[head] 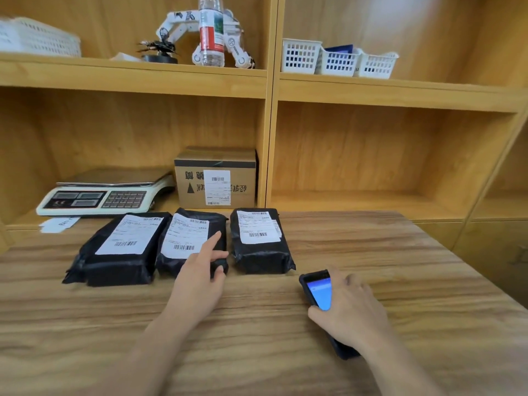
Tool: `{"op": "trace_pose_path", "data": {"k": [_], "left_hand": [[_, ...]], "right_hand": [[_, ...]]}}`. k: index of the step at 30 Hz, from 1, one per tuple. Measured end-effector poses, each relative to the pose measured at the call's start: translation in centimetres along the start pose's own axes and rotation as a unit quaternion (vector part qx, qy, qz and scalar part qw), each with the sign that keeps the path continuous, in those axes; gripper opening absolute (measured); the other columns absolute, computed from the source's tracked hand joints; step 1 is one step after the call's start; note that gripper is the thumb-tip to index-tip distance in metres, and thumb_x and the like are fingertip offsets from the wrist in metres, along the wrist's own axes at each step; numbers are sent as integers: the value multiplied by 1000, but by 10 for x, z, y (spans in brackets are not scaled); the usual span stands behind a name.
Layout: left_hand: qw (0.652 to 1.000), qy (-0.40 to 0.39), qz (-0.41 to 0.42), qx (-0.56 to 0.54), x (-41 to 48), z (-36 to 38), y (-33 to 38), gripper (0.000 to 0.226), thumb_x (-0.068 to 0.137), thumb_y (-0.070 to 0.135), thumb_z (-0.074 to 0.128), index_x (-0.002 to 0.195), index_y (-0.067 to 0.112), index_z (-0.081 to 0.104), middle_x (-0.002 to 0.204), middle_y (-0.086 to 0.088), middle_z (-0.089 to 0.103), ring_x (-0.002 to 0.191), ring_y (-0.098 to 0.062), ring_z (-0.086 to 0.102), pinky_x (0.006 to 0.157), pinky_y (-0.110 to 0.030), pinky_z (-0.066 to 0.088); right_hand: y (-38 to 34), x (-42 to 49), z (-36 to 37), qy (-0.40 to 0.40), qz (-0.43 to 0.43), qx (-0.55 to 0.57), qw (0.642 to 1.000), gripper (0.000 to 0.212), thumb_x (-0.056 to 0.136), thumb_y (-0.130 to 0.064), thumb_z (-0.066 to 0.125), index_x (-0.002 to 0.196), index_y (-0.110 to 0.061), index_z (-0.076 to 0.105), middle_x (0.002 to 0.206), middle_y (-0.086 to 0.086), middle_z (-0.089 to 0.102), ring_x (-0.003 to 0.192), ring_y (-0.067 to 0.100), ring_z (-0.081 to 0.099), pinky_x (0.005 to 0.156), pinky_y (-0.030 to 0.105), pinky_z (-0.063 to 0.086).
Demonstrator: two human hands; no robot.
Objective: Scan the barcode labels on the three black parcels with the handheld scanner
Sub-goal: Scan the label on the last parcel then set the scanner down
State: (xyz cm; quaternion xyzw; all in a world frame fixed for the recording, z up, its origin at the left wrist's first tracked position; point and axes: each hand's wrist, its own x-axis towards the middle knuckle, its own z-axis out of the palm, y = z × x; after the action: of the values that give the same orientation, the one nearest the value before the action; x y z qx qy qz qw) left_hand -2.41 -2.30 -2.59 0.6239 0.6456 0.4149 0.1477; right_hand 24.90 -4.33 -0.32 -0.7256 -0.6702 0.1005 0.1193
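Observation:
Three black parcels lie side by side on the wooden table, each with a white barcode label facing up: the left parcel, the middle parcel and the right parcel. My left hand rests on the near right corner of the middle parcel, index finger stretched over its label, the other fingers curled at its edge. My right hand lies over the black handheld scanner, which is on the table to the right of the parcels with its blue screen lit.
Behind the table stands a wooden shelf unit. Its lower shelf holds a weighing scale and a labelled cardboard box. The upper shelf carries a plastic bottle, a white toy arm and several white baskets.

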Motion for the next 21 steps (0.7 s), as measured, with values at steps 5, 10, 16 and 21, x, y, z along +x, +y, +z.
{"op": "trace_pose_path", "data": {"k": [5, 10, 16, 21], "left_hand": [[1000, -2, 7, -15, -3, 2, 1, 71, 96, 3, 55, 157, 31, 34, 115, 18, 71, 99, -8, 65, 94, -32, 53], [1000, -6, 5, -22, -5, 4, 2, 70, 97, 3, 54, 158, 31, 33, 113, 19, 72, 95, -2, 65, 88, -23, 50], [998, 7, -13, -55, -5, 6, -1, 65, 99, 7, 54, 157, 31, 36, 107, 20, 74, 94, -3, 64, 80, -22, 49], [998, -1, -26, -54, -4, 8, -2, 63, 100, 8, 54, 156, 32, 36, 106, 21, 74, 95, -1, 63, 76, -12, 43]], "right_hand": [[6, -2, 13, 3, 6, -37, 999, 103, 65, -64, 51, 156, -32, 15, 135, 4, 45, 118, 26, 45, 81, 35, 46], [6, 2, 19, 16, 15, -47, 999, 103, 68, -67, 50, 157, -30, 13, 134, 5, 48, 119, 27, 46, 84, 34, 45], [10, 5, 22, 15, 31, -53, 998, 101, 72, -68, 49, 157, -30, 10, 137, 8, 46, 119, 29, 45, 85, 35, 44], [12, 5, 26, 18, 31, -52, 998, 98, 74, -68, 47, 158, -31, 10, 136, 6, 43, 119, 28, 41, 87, 34, 42]]}}
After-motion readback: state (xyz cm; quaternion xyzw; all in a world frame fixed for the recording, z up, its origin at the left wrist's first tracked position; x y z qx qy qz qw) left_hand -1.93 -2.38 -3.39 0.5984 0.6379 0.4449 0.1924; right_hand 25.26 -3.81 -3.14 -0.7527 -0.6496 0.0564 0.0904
